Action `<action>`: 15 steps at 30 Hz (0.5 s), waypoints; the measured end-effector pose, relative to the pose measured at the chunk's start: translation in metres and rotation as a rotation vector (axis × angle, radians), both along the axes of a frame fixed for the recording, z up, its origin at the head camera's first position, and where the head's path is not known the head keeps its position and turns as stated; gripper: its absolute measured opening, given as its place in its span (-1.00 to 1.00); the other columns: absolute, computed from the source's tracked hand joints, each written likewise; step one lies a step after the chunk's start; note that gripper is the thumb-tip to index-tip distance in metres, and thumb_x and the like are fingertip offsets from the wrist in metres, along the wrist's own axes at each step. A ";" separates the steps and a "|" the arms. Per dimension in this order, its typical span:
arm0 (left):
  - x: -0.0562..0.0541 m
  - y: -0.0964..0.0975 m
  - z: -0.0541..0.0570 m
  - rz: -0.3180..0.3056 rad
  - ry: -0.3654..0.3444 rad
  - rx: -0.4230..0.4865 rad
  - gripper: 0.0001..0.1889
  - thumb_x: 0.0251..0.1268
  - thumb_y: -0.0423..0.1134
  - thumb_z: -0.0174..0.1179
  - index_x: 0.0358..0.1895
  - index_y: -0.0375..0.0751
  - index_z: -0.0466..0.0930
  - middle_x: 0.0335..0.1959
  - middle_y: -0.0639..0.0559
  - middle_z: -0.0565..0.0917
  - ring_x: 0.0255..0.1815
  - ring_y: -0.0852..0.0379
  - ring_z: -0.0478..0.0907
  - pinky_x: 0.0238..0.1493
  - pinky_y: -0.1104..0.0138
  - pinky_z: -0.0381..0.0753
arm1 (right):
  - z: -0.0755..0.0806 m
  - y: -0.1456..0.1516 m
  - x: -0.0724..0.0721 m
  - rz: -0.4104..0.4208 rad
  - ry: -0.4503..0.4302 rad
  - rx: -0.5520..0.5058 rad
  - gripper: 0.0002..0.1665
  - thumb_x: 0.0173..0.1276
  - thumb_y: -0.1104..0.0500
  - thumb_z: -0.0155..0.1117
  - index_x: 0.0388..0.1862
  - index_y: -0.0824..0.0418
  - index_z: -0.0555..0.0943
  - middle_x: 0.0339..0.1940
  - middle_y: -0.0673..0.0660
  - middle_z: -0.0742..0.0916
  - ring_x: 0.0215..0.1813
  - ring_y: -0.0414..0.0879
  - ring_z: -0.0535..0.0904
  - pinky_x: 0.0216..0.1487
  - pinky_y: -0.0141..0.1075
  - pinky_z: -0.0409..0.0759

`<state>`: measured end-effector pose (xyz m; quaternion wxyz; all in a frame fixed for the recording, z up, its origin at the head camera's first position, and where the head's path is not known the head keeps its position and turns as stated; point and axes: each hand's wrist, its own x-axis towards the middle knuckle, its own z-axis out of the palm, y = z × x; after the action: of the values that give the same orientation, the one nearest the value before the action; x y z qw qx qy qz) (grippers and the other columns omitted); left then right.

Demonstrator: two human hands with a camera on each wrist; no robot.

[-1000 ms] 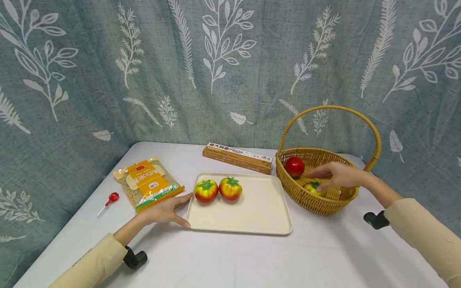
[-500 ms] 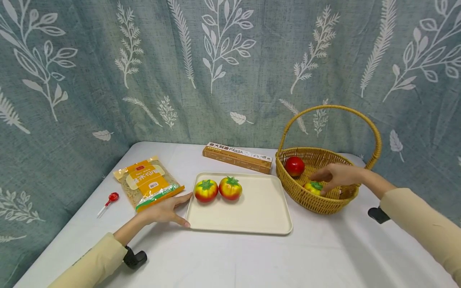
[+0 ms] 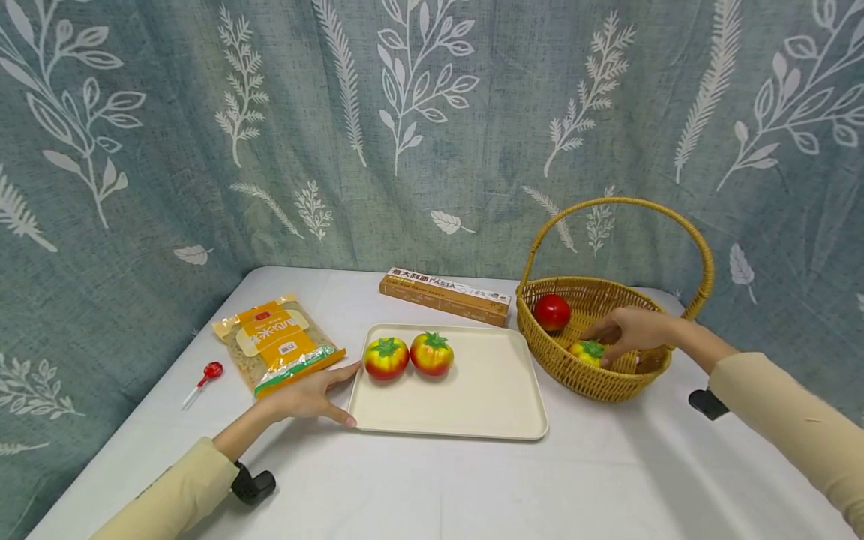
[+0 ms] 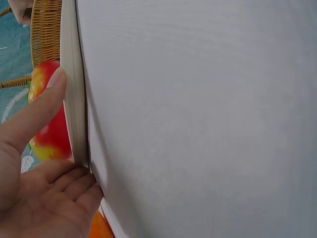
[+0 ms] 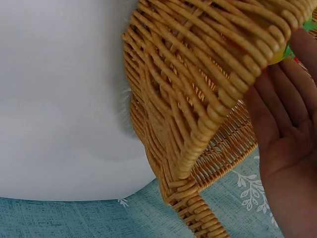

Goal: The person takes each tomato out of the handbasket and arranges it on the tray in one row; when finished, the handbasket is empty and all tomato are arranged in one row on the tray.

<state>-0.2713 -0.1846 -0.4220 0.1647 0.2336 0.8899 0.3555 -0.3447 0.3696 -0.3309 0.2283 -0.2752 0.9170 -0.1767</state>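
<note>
head view: right hand (image 3: 633, 331) grips tomato (image 3: 583, 355) under its fingers, in basket (image 3: 587, 385). left hand (image 3: 310, 394), spread, touches tray (image 3: 472, 401).

This looks like a staged recording station; the wider room cannot be told. A leaf-print curtain (image 3: 432, 157) hangs behind and beside a white-covered table (image 3: 439, 484), and black wrist-worn devices (image 3: 255, 487) show below beige sleeves (image 3: 178, 484).
</note>
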 end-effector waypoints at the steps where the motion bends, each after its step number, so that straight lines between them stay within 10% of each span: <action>1: 0.000 0.000 0.000 -0.001 0.000 0.002 0.05 -0.03 -0.04 0.50 0.49 -0.32 0.08 0.49 -0.23 0.15 0.50 -0.21 -0.02 0.43 -0.08 0.01 | -0.001 0.000 0.000 0.000 0.003 0.006 -0.27 0.14 0.04 0.49 0.21 0.41 0.53 0.08 0.27 0.67 0.10 0.17 0.60 0.03 -0.15 0.63; 15: -0.002 0.000 -0.003 0.017 -0.013 -0.006 0.05 -0.03 -0.02 0.50 0.50 -0.27 0.07 0.50 -0.17 0.13 0.51 -0.15 -0.03 0.44 -0.06 0.03 | -0.001 0.002 0.004 -0.010 0.101 0.048 -0.22 0.09 -0.04 0.51 0.18 0.41 0.54 0.06 0.29 0.68 0.04 0.15 0.63 0.01 -0.08 0.63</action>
<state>-0.2731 -0.1849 -0.4254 0.1684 0.2232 0.8918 0.3556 -0.3403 0.3715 -0.3316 0.1873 -0.2737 0.9327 -0.1417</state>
